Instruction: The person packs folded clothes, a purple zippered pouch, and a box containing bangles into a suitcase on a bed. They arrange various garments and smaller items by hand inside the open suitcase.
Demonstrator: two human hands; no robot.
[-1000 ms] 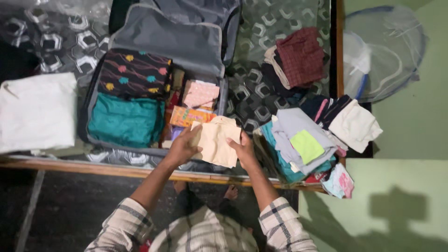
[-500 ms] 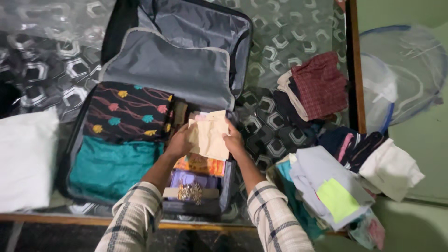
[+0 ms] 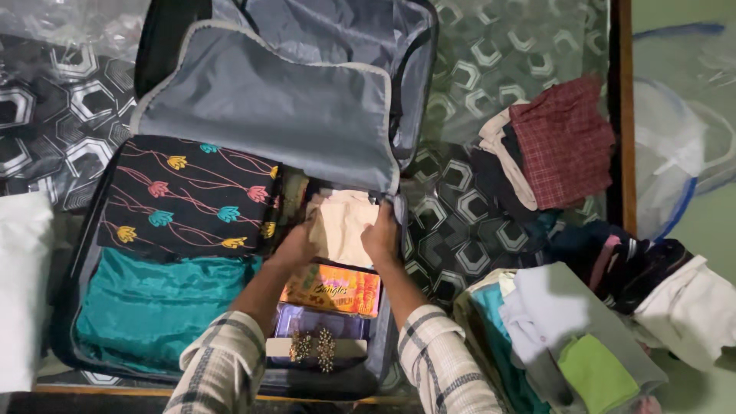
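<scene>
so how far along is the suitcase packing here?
Done: the black floral cloth, teal cloth, orange box and purple box already lie in the suitcase. In hand: left hand and right hand press the cream cloth into its right side. Left: the checked maroon pile and grey pile lie outside.

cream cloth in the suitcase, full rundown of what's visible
The cream cloth is a plain, pale, soft-looking folded fabric, lying flat in the open suitcase at the far right corner. The left hand presses its left edge, the right hand its right. An orange box sits just below it; its near edge is hidden.
</scene>
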